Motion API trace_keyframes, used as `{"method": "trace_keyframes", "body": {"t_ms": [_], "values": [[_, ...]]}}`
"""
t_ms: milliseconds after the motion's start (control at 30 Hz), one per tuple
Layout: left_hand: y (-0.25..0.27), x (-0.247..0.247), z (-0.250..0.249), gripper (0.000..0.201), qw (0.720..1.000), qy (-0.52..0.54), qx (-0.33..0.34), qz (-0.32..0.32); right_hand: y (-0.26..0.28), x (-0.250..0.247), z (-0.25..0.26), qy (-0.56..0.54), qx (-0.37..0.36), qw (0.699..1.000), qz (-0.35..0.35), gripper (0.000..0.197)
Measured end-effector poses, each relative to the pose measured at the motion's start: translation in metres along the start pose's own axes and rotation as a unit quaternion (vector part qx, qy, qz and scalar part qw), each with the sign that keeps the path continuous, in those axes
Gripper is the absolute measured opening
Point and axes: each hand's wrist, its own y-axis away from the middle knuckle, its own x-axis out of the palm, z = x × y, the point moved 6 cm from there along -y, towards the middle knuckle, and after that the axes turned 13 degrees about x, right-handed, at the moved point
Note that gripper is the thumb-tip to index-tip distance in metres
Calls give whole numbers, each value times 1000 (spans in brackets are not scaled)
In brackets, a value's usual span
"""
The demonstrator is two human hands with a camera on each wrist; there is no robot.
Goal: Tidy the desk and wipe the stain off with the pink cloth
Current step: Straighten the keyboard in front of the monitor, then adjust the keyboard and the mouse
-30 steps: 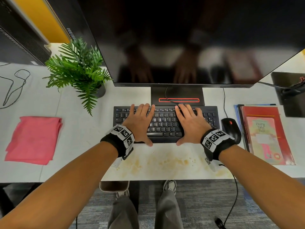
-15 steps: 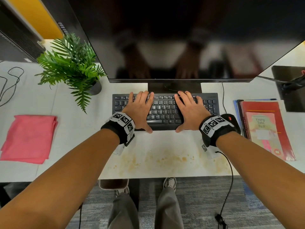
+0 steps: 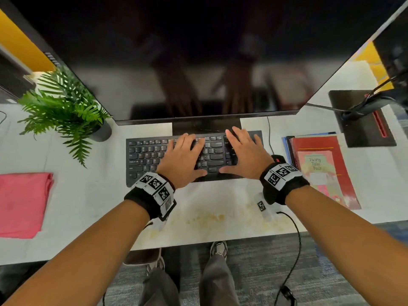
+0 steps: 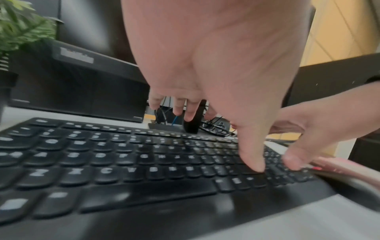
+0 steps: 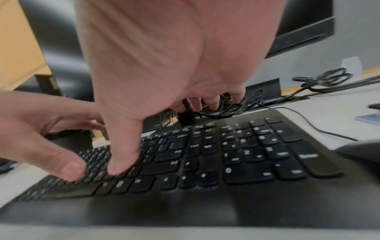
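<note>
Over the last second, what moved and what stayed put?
Both hands, left hand and right hand, lie flat on the keyboard and have pushed it back toward the monitor stand, baring more desk before the stain. Nothing gripped or released. The pink cloth, plant and books stayed put.

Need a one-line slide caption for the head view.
Both hands flat on keyboard; stain unwiped, pink cloth untouched.

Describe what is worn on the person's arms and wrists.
Both forearms are bare, with no sleeves. The left hand and right hand are ungloved. Each wrist carries a black band topped with white panels printed with black square fiducial markers. A black cable trails down from the right band.
</note>
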Motion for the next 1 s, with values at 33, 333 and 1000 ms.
{"method": "trace_keyframes", "body": {"t_ms": [33,333,1000], "values": [[-4,-3,-11,85,1000,16,7,-12,3,-5,-12,-23,12,1000,-7,104],[-69,9,-127,67,993,48,107,-11,50,4,-130,-62,198,977,39,62],[-112,35,-141,84,999,-24,41,-9,17,7,-141,-148,216,964,53,64]]}}
